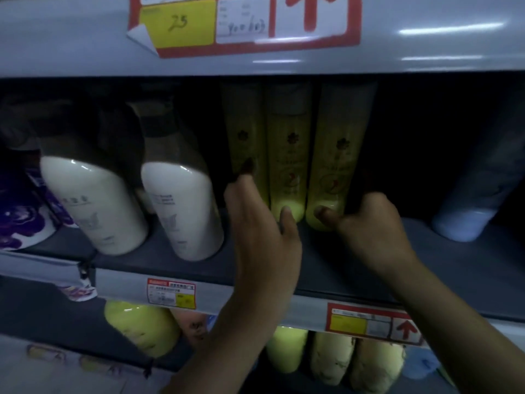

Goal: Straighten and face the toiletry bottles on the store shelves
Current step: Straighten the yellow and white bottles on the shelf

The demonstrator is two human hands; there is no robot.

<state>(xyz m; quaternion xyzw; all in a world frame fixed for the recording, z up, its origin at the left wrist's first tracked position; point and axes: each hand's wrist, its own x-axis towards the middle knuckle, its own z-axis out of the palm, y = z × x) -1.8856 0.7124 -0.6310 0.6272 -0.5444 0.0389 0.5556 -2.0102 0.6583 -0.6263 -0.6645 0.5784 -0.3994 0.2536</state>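
Three tall yellow bottles stand side by side on the dark middle shelf (pixel 326 260). My left hand (pixel 261 223) wraps the base of the left yellow bottle (pixel 245 132), and its thumb touches the foot of the middle yellow bottle (pixel 288 155). My right hand (pixel 369 226) grips the base of the right yellow bottle (pixel 333 155), thumb on its front and fingers behind its right side. Left of them stand two white bottles (pixel 99 206) (pixel 181 211) with dark caps.
A purple package (pixel 20 217) sits at the far left and a pale blue bottle (pixel 468 220) at the right. There is a dark gap between the right yellow bottle and the blue one. Price tags (pixel 171 293) (pixel 369 322) hang on the shelf edge. Yellow-green bottles (pixel 142 325) fill the lower shelf.
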